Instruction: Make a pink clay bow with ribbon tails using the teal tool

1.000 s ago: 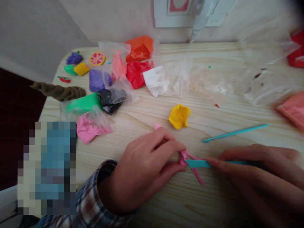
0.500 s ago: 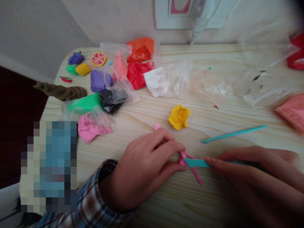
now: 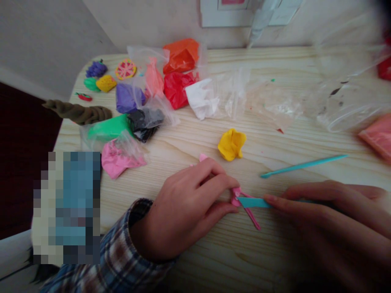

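My left hand (image 3: 192, 207) pinches a small pink clay piece (image 3: 236, 195) between thumb and fingers, low over the wooden table. Two thin pink strands (image 3: 252, 218) trail from that piece to the right. In my right hand (image 3: 330, 207) is a turquoise modelling knife (image 3: 256, 202), gripped between thumb and fingers. Its slanted tip meets the right side of the pink clay. More pink clay (image 3: 203, 156) peeks out behind my left knuckles, mostly hidden. Behind the hands sits a yellow clay piece shaped like a cupped flower (image 3: 232, 145). A second turquoise tool (image 3: 305, 165) lies above my right hand.
Bags of coloured clay, such as green (image 3: 108, 128), red (image 3: 177, 90) and pink (image 3: 117, 159), cluster at the left and back. A brown twisted clay roll (image 3: 81, 112) and small clay fruits (image 3: 96, 69) lie at the left edge. Clear bags (image 3: 345, 97) spread at the right.
The knife tip has turned and drawn slightly back, so more of its slanted blade shows against the pink clay. Both hands keep their grips. The whole view has shifted slightly.
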